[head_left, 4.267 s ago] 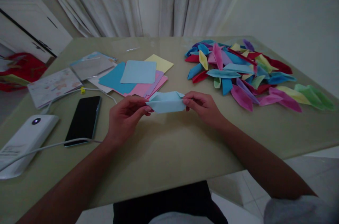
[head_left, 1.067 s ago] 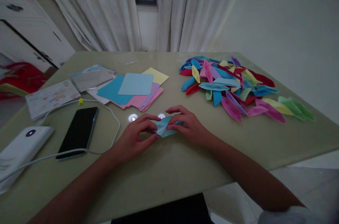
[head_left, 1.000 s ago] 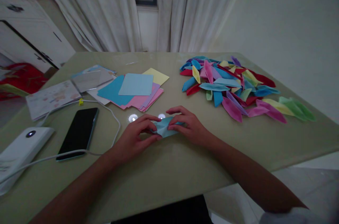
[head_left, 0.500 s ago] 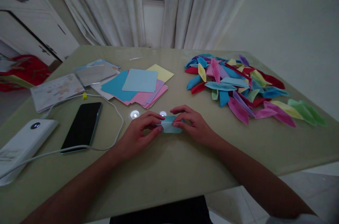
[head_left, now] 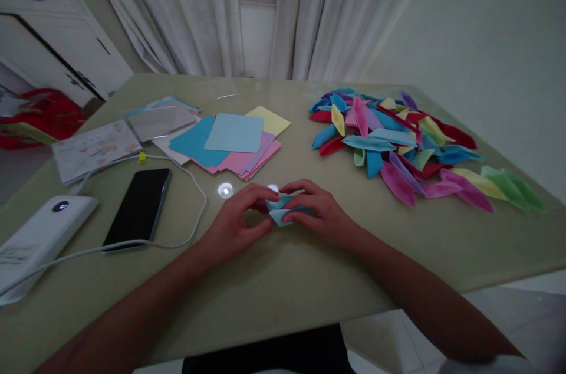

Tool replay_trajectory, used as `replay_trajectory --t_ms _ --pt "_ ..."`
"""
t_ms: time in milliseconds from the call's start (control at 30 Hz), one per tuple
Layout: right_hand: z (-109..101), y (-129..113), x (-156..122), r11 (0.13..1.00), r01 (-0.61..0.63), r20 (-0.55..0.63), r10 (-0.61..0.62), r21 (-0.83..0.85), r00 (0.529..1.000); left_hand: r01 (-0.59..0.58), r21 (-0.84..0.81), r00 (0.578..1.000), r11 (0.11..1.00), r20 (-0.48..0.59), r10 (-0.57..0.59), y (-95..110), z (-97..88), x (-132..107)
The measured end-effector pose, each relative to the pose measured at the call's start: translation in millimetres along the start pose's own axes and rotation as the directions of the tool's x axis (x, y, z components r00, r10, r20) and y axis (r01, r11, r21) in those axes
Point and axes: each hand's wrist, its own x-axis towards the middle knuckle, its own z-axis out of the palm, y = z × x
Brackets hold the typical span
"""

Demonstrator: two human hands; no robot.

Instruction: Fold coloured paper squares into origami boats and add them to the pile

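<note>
Between my two hands, just above the table, is a small light-blue folded paper. Its left end comes to a slanted point, and creases run along it. My right hand grips the paper's right part, thumb on the near side and fingers over the top. At the left end, my left hand has thumb and fingertips around the paper's tip in a pinch. The right portion of the paper is hidden behind my right fingers.
Loose square paper sheets in several colours lie beyond my hands. A heap of folded paper pieces covers the far right. On the left are a phone, a white power bank, a cable and a printed packet.
The blue paper was a level strip held at both ends; now its left end is angled to a point. My right hand has shifted slightly left over it.
</note>
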Motion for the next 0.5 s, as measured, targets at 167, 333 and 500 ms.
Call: replay_trajectory --t_ms 167,333,500 --pt "1.8 -8.3 -1.2 0.999 0.032 -0.009 -0.032 -0.041 0.999 -0.052 0.104 0.998 0.993 -0.018 0.054 4.2 -0.2 1.0" --pt "3.3 -15.3 -1.8 0.997 0.037 -0.029 -0.039 -0.071 0.999 -0.106 0.185 0.991 0.977 -0.055 0.118 11.2 2.6 0.3" --pt "3.9 -16.2 -0.9 0.989 0.062 -0.046 -0.069 -0.134 0.997 -0.103 0.226 0.987 0.969 -0.1 0.128 14.2 4.5 -1.7"
